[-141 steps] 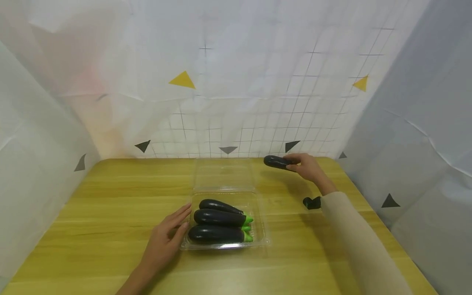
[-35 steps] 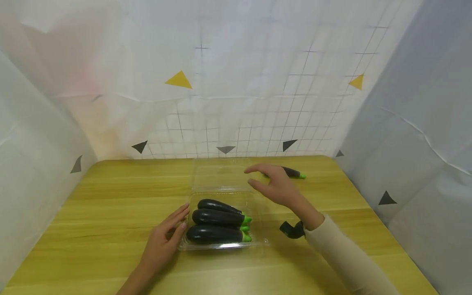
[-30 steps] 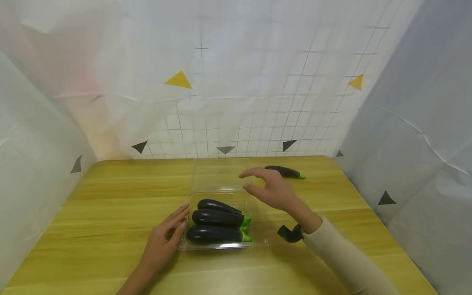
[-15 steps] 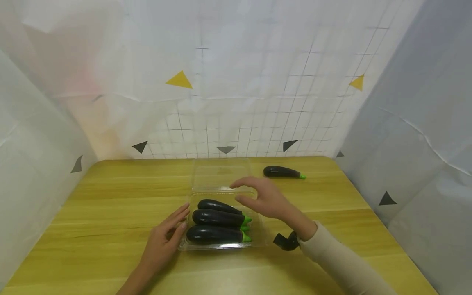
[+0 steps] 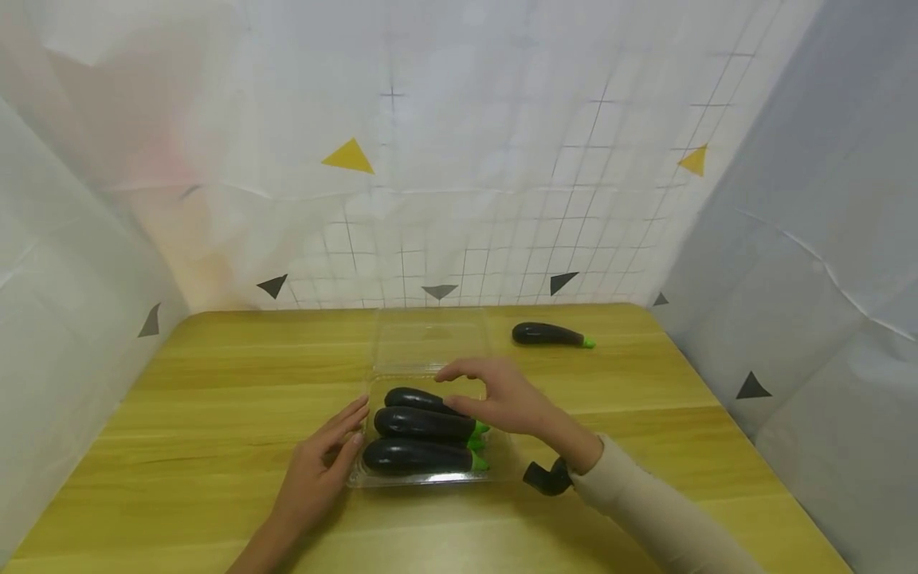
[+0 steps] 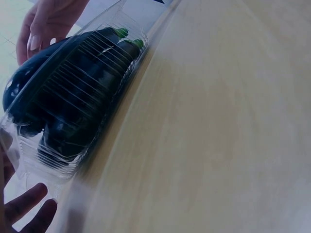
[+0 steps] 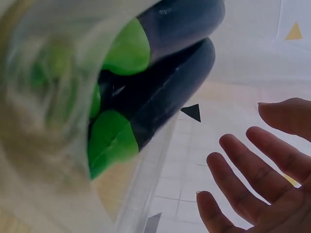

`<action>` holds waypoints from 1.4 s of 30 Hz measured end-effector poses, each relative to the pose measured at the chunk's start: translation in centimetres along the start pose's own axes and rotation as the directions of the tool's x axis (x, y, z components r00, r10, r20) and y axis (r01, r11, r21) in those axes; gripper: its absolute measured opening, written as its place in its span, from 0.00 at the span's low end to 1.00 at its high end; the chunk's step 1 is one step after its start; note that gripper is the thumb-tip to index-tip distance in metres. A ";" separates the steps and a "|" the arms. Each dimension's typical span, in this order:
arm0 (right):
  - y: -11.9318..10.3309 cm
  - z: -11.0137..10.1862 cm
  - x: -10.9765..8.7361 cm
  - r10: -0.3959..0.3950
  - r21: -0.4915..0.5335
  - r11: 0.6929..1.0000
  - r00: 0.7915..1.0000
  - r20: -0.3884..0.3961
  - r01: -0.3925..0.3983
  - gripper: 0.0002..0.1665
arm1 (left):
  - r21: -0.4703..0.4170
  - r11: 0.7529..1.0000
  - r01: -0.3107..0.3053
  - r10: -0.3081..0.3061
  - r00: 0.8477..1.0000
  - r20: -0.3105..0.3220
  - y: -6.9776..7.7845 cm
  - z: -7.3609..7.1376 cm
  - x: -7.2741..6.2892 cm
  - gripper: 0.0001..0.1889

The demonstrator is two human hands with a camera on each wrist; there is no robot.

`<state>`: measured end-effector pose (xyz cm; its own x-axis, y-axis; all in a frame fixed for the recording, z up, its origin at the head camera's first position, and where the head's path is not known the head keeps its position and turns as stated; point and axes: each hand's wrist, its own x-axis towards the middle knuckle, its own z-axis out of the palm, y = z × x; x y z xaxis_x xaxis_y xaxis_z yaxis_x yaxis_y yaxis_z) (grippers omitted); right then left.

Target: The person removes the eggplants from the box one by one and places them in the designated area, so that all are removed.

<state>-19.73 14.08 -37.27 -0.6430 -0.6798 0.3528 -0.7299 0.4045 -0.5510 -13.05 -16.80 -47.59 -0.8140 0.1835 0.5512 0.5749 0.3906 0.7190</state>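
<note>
A clear plastic clamshell box (image 5: 430, 480) holds several dark eggplants with green stems: a front one (image 5: 416, 457), a middle one (image 5: 419, 422) and a far one (image 5: 412, 397). Another green stem shows between them. My left hand (image 5: 319, 466) rests along the box's left edge, fingers extended; whether they press it I cannot tell. Above the far eggplant's stem end hovers my right hand (image 5: 509, 399), thumb and fingers apart, holding nothing. The right wrist view also shows those fingers (image 7: 238, 189) spread apart from the eggplants.
The box's lid (image 5: 430, 339) lies folded back behind it. A single eggplant (image 5: 547, 334) lies on the wooden table (image 5: 237, 383) at the back right. White sheets with triangle marks enclose the table. A black wrist device (image 5: 547, 478) hangs below my right wrist.
My right hand earlier held an eggplant at the back right; that eggplant now lies on the table there. The hand has moved left and nearer, over the box. My left hand stays put.
</note>
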 end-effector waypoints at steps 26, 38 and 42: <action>1.2 3.2 0.1 0.039 -0.014 0.999 0.981 0.190 -0.037 0.23 | -0.010 1.000 0.005 -0.005 1.000 -0.001 -0.2 0.0 -0.1 0.20; 1.0 3.5 -0.2 0.075 -0.016 0.997 0.982 0.172 -0.073 0.27 | 0.000 1.000 0.002 -0.002 1.000 0.001 -0.1 0.0 0.1 0.21; 1.3 3.4 -0.2 0.084 0.001 0.996 0.984 0.158 -0.085 0.28 | -0.003 1.000 0.001 -0.001 1.000 -0.001 -0.1 0.0 0.0 0.21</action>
<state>-19.71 12.67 -40.61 -0.6576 -0.7312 0.1814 -0.6721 0.4607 -0.5796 -13.14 -16.83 -47.65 -0.8142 0.1825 0.5512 0.5748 0.3875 0.7207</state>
